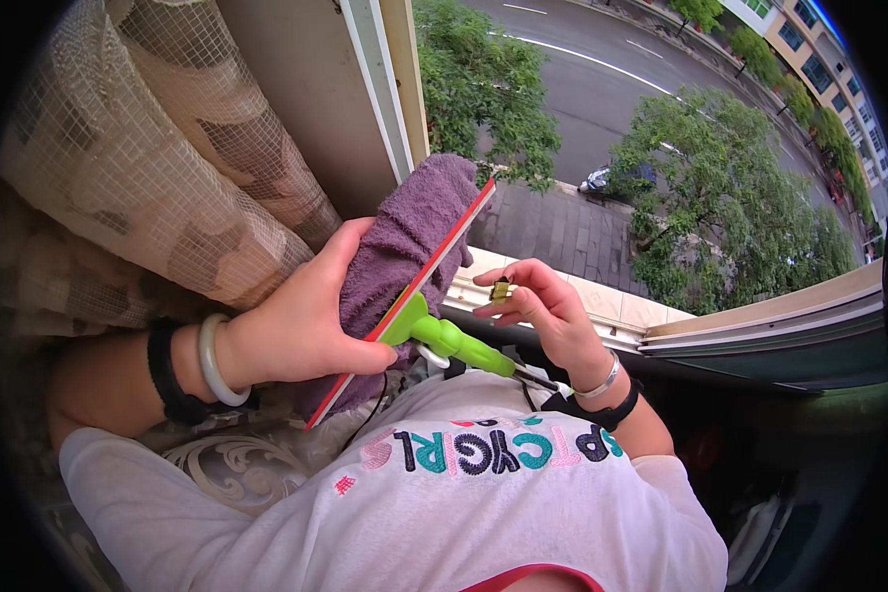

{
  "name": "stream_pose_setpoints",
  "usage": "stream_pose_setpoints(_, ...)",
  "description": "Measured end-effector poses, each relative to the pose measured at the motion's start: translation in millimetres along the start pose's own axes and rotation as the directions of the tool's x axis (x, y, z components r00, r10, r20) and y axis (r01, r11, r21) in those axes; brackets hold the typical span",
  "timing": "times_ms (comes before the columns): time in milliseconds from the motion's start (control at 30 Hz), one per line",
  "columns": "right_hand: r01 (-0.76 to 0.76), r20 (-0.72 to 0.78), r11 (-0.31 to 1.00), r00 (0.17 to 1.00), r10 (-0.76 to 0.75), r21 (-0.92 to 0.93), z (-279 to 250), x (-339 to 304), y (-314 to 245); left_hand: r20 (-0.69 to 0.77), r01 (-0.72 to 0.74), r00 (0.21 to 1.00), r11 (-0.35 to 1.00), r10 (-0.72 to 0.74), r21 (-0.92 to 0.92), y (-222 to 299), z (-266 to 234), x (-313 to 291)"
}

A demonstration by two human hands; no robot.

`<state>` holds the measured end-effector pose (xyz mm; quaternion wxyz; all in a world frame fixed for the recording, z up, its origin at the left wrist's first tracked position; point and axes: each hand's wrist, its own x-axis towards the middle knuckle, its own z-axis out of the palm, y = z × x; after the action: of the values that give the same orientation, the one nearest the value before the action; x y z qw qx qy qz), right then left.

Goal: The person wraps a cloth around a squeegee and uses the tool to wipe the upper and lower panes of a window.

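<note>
My left hand is closed around the head of a window squeegee, thumb pressed on its red-edged blade. A purple towel is draped over that head, bunched under my fingers. The squeegee's green neck slopes down to the right across my body, and its thin pole runs on past my waist. Just right of the blade, my right hand pinches a small black and gold binder clip between thumb and fingers. The clip is apart from the towel.
An open window with a pale sill lies in front of me, with a street and trees far below. A sheer curtain hangs at the left. The window frame rises behind the towel, and a sliding track runs along the right.
</note>
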<state>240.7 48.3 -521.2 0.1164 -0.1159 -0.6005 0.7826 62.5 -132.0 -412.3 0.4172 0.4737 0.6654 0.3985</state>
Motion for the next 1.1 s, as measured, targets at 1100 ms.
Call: stream_pose_setpoints(1100,0.015,0.175,0.883,0.982,0.076,-0.469,53,-35,-7,0.586,-0.557,0.799,0.529,0.132,0.64,14,-29,44)
